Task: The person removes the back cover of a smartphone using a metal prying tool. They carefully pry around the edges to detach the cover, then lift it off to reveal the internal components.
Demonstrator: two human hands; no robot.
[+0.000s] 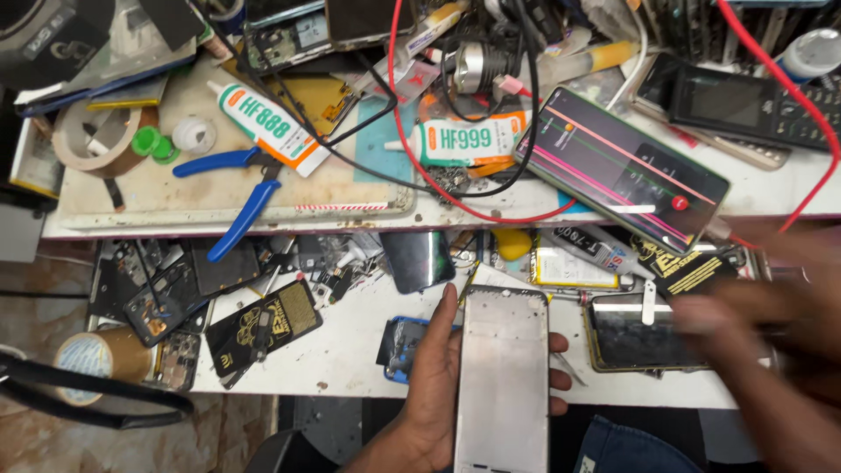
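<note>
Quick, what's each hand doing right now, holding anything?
Left hand: closed around a bare silver phone frame, held upright over the bench edge.
Right hand: motion-blurred above a dark phone screen; grip cannot be told.

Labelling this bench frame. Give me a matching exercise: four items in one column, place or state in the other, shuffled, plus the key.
Items
1. Silver phone frame
2. Blue-handled pliers
3. Phone with a lit, line-streaked screen
4. Roll of brown tape

Places or states
A. at the lower left edge of the bench
B. propped at the edge of the upper shelf, a cable plugged into it
C. held in the left hand
D. lying on the worn mat on the upper shelf

Pairs: 1-C, 2-D, 3-B, 4-A

The right hand is too blurred to tell what it holds.
</note>
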